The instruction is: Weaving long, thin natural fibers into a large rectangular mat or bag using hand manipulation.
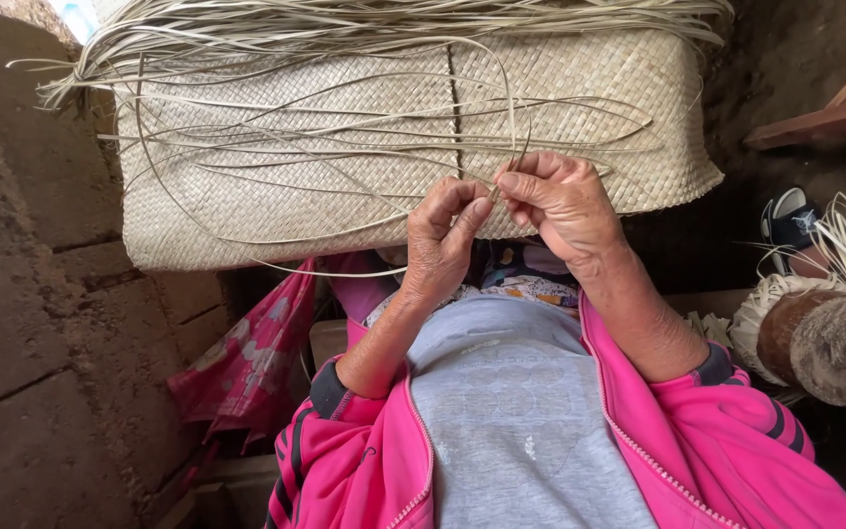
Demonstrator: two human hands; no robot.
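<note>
Both forearms rise from pink jacket sleeves (736, 441) pushed back to the elbow, wrists bent toward each other in front of the chest. The left hand (440, 240) curls its fingers (469, 223) together, thumb and forefinger pinching a thin pale straw strip (513, 122). The right hand (560, 204) meets it just beside, its fingers pressed on the same strip where it loops upward. The strip runs up across a large woven mat bag (345, 176), flat, tan, in fine herringbone plaiting, with loose long strands fanning over its top edge. At far right stands a wooden block (829, 343) wrapped with pale fibre. Rough brown brick wall (22, 294) at left; a pink patterned cloth (252, 362) hangs beside it
</note>
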